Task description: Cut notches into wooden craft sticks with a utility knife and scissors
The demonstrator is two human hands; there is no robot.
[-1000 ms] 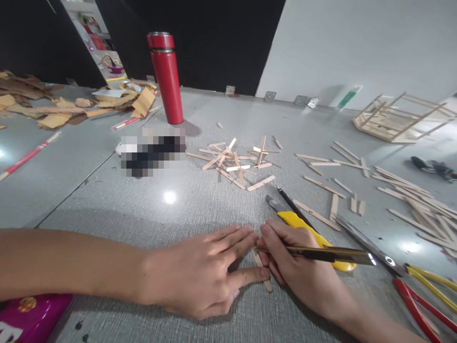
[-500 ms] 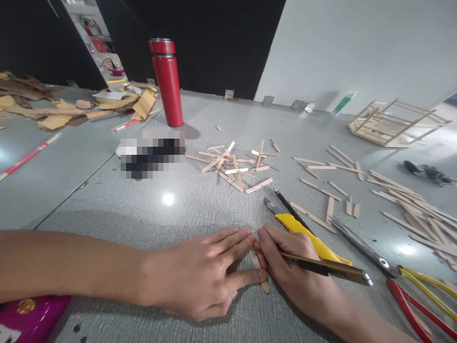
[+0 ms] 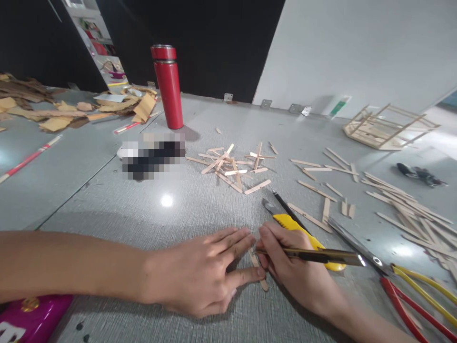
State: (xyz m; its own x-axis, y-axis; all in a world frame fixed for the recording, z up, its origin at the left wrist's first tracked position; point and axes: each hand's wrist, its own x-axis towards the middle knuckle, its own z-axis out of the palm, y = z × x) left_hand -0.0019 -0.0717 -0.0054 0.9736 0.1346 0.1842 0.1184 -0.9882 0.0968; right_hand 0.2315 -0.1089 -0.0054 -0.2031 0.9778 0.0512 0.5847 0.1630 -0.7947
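Note:
My left hand (image 3: 207, 271) lies flat on the grey table (image 3: 107, 205), fingers spread and pressing down a short wooden stick (image 3: 259, 271) between forefinger and thumb. My right hand (image 3: 289, 267) is closed round a slim gold-coloured craft knife (image 3: 321, 256), its tip resting on the stick right by my left fingertips. Under my right hand lies a yellow utility knife (image 3: 296, 226), blade pointing away from me.
A red flask (image 3: 167, 88) stands at the back. Several cut wooden sticks (image 3: 232, 166) lie in a heap in the middle, longer ones (image 3: 403, 200) to the right. A stick frame (image 3: 385, 126) sits far right. Red and yellow pliers (image 3: 414, 295), a steel ruler (image 3: 353, 243), cardboard scraps (image 3: 71, 105) and a pink box (image 3: 32, 317) are nearby.
Both hands stay put on the stick. The knife handle has tilted slightly. The view has tipped upward a little, so the table's things sit lower in the picture.

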